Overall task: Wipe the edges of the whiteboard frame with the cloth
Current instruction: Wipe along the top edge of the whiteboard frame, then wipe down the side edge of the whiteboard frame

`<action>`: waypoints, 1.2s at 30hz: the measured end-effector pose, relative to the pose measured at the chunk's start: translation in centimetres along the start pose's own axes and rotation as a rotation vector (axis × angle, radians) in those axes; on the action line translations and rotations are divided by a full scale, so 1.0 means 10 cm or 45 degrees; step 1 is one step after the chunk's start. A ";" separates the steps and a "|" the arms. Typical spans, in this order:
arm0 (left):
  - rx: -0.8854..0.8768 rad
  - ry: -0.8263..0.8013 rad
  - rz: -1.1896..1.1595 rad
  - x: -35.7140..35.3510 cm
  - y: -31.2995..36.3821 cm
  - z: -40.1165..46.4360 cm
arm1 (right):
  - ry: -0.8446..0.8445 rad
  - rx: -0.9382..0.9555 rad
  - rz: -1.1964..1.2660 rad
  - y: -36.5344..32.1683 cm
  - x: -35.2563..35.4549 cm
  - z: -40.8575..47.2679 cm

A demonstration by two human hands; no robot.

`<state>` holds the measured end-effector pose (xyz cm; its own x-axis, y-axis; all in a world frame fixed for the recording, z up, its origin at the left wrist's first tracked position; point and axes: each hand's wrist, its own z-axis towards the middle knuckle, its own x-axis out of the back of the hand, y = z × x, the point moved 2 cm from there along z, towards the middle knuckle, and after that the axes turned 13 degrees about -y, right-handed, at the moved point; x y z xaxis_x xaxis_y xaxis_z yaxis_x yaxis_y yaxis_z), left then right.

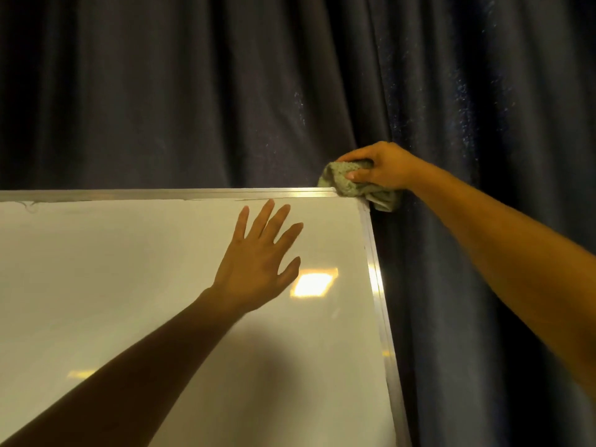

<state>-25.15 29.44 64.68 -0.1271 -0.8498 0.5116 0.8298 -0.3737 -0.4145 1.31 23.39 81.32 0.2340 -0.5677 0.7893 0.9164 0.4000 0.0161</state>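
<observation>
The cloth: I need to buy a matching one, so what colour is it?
Pale green cloth, seen in the head view.

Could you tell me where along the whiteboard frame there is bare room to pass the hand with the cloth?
The top rail left of the cloth is bare, as is the right rail below it. Only the corner is crowded, by the right hand; the left hand lies flat on the board.

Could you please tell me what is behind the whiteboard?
A dark blue curtain hangs behind the whiteboard, showing above and right of it. Whatever lies directly behind the board is hidden by it.
</observation>
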 end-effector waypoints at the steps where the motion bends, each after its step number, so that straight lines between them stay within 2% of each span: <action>1: -0.036 0.010 0.002 -0.01 0.06 0.00 | 0.121 -0.030 0.136 0.10 -0.07 -0.09; 3: -0.066 0.020 -0.008 -0.04 0.14 0.02 | 0.423 -0.086 0.447 0.23 -0.21 -0.27; 5: -0.073 0.003 -0.025 -0.06 0.21 0.06 | 0.636 -0.133 0.821 0.26 -0.37 -0.37; 7: -0.090 -0.021 -0.037 -0.07 0.28 0.12 | 0.682 -0.207 1.128 0.17 -0.56 -0.35; 10: -0.090 -0.080 -0.039 -0.11 0.39 0.14 | 0.520 -0.362 1.363 -0.07 -0.82 -0.20; 14: -0.051 -0.139 -0.008 -0.20 0.41 0.05 | 0.421 -0.378 1.350 -0.15 -1.04 -0.18; 22: -0.018 -0.150 -0.019 -0.20 0.34 0.00 | 0.713 -0.244 1.237 -0.35 -1.37 -0.42; 25: -0.018 -0.150 -0.017 -0.22 0.34 -0.02 | 0.696 -0.130 1.287 -0.48 -1.71 -0.77; 30: -0.008 -0.140 -0.022 -0.32 0.38 -0.03 | 0.707 -0.183 1.354 -0.55 -2.19 -1.21; 36: 0.058 -0.268 -0.006 -0.52 0.56 -0.18 | 0.688 -0.283 1.302 -0.68 -2.84 -1.78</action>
<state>-20.79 31.10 58.37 -0.0186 -0.7499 0.6613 0.8536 -0.3563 -0.3800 -5.79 24.05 47.85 0.9513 -0.3082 0.0094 0.2466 0.7421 -0.6232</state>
